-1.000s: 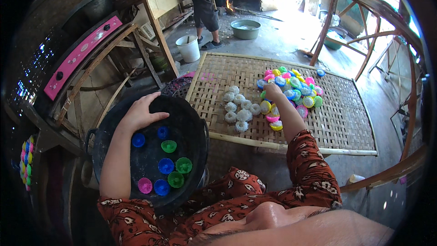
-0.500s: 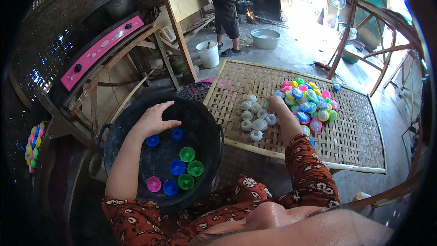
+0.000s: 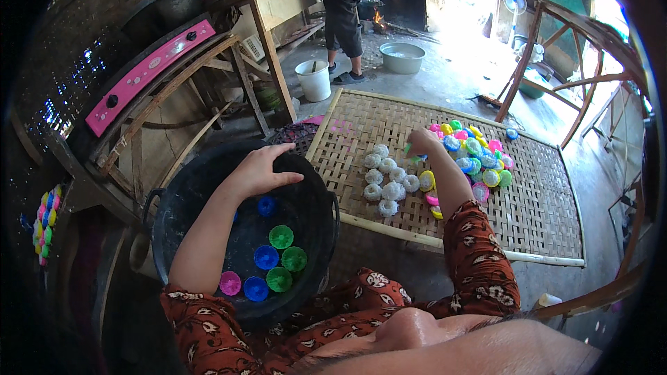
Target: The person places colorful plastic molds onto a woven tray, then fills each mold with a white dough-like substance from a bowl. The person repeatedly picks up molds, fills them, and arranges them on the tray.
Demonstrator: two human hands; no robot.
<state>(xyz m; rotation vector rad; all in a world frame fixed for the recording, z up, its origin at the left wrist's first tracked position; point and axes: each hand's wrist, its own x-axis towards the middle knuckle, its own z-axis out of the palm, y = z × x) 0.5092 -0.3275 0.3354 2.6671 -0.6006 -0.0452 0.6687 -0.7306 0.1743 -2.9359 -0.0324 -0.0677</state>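
Note:
My left hand (image 3: 262,171), fingers and thumb spread, hovers over the far part of a black basin (image 3: 182,236). Inside the basin lie several small fluted cups, among them a blue cup (image 3: 266,205), a green cup (image 3: 294,258) and a pink cup (image 3: 230,282). My right hand (image 3: 422,142) is over the woven bamboo tray (image 3: 528,226), its fingers curled around a small green cup (image 3: 408,151), mostly hidden. White ring-shaped pieces (image 3: 392,191) sit left of that hand. Right of it is a pile of coloured cups (image 3: 479,153) with white filling.
A stove with a pink front panel (image 3: 149,73) stands on a wooden frame at the left. Beyond the tray are a white bucket (image 3: 313,82), a grey-green tub (image 3: 402,60) and a standing person (image 3: 342,17). A wooden rack (image 3: 583,35) rises at the right.
My left hand has shifted right across the basin. The right hand has moved slightly farther away over the tray, and yellow and pink cups beside my forearm have come into sight.

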